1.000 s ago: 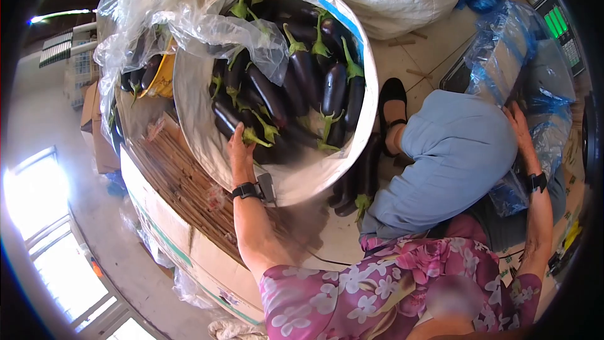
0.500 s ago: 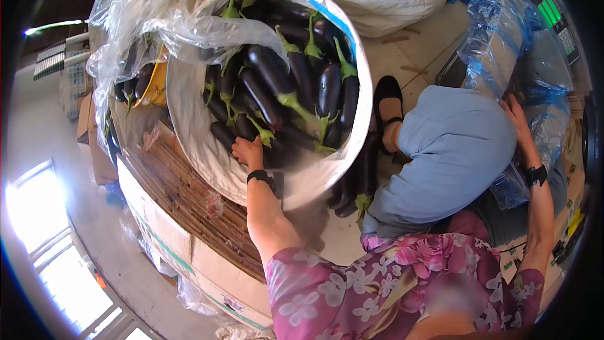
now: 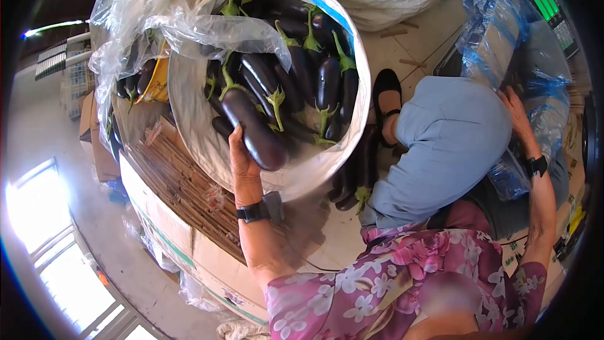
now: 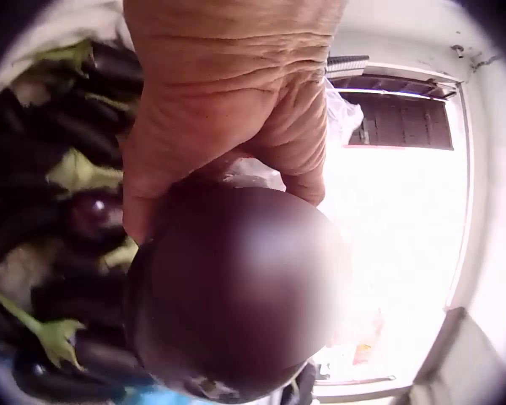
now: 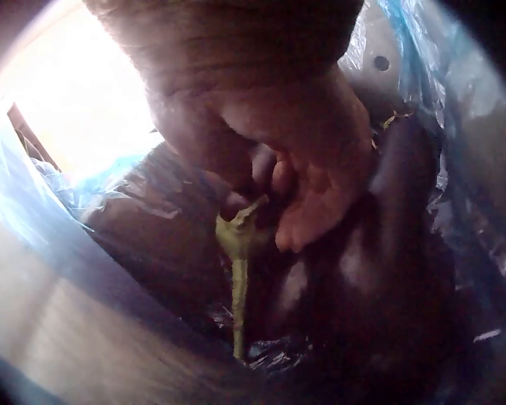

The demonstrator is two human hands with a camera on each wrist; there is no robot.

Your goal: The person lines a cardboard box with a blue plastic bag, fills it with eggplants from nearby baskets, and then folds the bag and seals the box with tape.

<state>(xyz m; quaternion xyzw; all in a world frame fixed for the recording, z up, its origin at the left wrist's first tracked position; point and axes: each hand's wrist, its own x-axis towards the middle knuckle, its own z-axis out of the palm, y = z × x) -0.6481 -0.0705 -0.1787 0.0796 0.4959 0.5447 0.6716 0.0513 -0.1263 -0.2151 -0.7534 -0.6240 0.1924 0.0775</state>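
Note:
My left hand (image 3: 244, 160) grips a large, glossy dark-purple eggplant (image 3: 251, 127), its green stem pointing away and its rounded end nearest me. In the left wrist view that blunt end fills the middle, with the thumb and fingers spread around it. Below it, more eggplants (image 3: 302, 79) lie in a round white fabric-sided basket (image 3: 192, 141). My right hand (image 3: 517, 113) reaches down inside a plastic-lined box beside the knee. There, in the right wrist view, its curled fingers and thumb are around an eggplant with a green cap (image 5: 236, 236), among other dark eggplants (image 5: 405, 164).
Clear plastic sheeting (image 3: 207, 34) drapes over the basket's far left. A second basket (image 3: 384, 1) of eggplants stands behind. Stacked cardboard (image 3: 182, 173) is at left, several eggplants (image 3: 365, 170) lie on the floor, and a scale display (image 3: 546, 3) glows green at right.
My left hand moved over the eggplants in the basket, took hold of one and lifted it toward me. The right hand stays in the box.

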